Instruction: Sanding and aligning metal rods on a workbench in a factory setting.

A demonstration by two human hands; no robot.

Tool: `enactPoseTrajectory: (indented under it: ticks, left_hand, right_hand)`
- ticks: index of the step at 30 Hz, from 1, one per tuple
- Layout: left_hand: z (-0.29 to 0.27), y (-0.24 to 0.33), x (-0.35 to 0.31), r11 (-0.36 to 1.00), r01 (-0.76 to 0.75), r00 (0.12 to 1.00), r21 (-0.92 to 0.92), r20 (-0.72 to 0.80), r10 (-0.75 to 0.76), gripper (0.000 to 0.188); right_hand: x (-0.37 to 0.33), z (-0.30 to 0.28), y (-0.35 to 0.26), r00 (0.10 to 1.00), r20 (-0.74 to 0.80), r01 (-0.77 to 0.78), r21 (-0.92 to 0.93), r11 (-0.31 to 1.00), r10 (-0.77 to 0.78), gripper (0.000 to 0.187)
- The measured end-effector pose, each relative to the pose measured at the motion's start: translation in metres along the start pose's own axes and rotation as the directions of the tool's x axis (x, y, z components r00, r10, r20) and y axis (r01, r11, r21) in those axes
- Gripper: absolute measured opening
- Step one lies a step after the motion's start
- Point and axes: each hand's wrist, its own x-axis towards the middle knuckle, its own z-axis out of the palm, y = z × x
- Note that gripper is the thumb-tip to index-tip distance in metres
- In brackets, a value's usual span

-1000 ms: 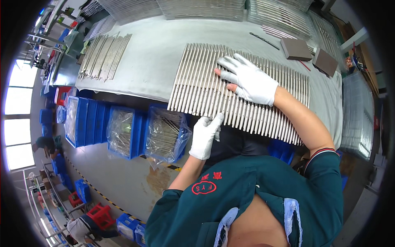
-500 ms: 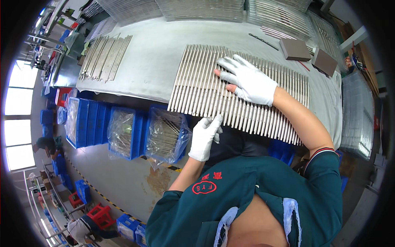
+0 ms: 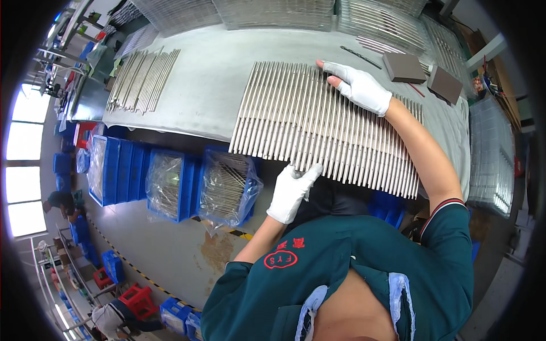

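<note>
A row of slender silver metal rods (image 3: 318, 122) lies side by side on the pale-covered table, with dark bands around their middles. My right hand (image 3: 359, 90), in a white glove with bare thumb and fingertip showing, rests over the far ends of the rods, its fingers stretched out. At the near ends, my gloved left hand (image 3: 290, 193) touches the rods from the table's front edge. Its thumb and forefinger are apart, while the other fingers are partly hidden.
A smaller group of rods (image 3: 142, 80) lies at the table's far left. Grey-brown blocks (image 3: 404, 68) and a drill bit (image 3: 360, 57) sit at the right rear. Clear trays (image 3: 278, 14) line the back. Blue bins (image 3: 202, 184) with plastic-wrapped rods stand below the front edge.
My right hand has slid from the middle of the rods to their far ends. My left hand has shifted slightly right along the near ends, and its fingers have spread.
</note>
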Motion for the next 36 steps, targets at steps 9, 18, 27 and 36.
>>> enactPoseTrajectory:
  ticks: [9, 18, 27, 36]
  left_hand:
    - [0.001, 0.003, -0.004, 0.999, 0.039, 0.999, -0.032, -0.033, -0.04, 0.024]
    - [0.003, 0.002, -0.004, 0.997, 0.07, 0.997, -0.035, 0.017, -0.07, 0.024]
    - [0.006, 0.0, -0.001, 0.998, 0.035, 0.998, -0.051, 0.048, -0.033, 0.022]
    - [0.005, 0.002, -0.004, 0.997, 0.07, 0.997, -0.035, 0.037, -0.069, 0.022]
  right_hand:
    - [-0.002, 0.009, 0.0, 0.986, -0.001, 0.163, -0.179, 0.97, -0.166, 0.041]
    - [-0.003, 0.007, 0.0, 0.978, -0.006, 0.203, -0.175, 0.963, -0.207, 0.04]
    - [-0.003, 0.008, 0.003, 0.968, -0.006, 0.245, -0.199, 0.949, -0.251, 0.038]
    - [-0.003, 0.009, -0.035, 0.947, 0.038, 0.314, -0.309, 0.898, -0.318, 0.048]
